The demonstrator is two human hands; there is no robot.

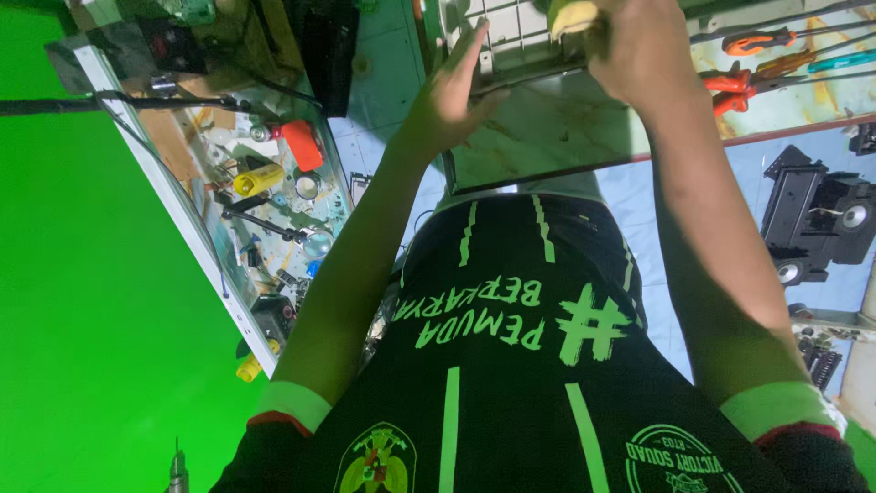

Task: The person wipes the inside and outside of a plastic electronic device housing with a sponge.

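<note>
On bench (566, 128): left hand (447, 100) steadies grille (511, 36); pliers (748, 82) beside, perhaps.

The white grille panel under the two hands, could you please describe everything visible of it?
The grille panel is a flat, off-white piece, plastic by its look, with a grid of rectangular openings and a darker lower edge. It lies at the top of the view on a pale marbled table, partly cut off by the frame. The left hand rests on its left end with fingers spread. The right hand covers its right end, gripping a yellowish object against it.
</note>
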